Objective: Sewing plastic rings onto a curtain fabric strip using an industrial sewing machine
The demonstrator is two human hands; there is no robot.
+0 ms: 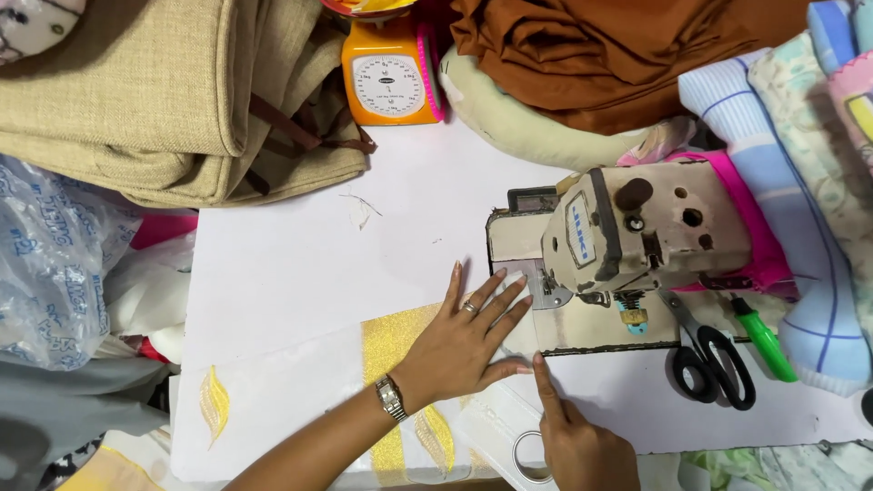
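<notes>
Two bare hands work a piece of white fabric (pixel 300 391) with gold leaf embroidery at a sewing machine. At far left lie crinkled plastic bags (pixel 50 264), with folded tan cloth (pixel 164 100) stacked above them. An orange dial scale (pixel 389 84) stands at the top edge of the white table (pixel 300 255). The fabric lies along the near edge of the table, a gold band (pixel 391 341) crossing it, and its right end runs under both hands toward the needle area.

The left hand (pixel 464 345) lies open and flat, fingers spread, pressing the cloth down just left of the presser foot; it wears a ring and a wristwatch (pixel 391 397). The right hand (pixel 577 441) is mostly curled, its index finger extended and pinning the fabric edge against the machine bed. It grips nothing.

To do this well, I judge the cloth should stay smooth and taut between the two hands, the edge kept square to the foot, and the fingertips kept clear of the needle.

Right of the hands stands the worn cream sewing machine (pixel 637 236), with black-handled scissors (pixel 709 359) and a green-handled tool (pixel 762 336) beside it. Striped and printed cloth (pixel 800 164) is piled at far right, brown cloth (pixel 618 55) above.
</notes>
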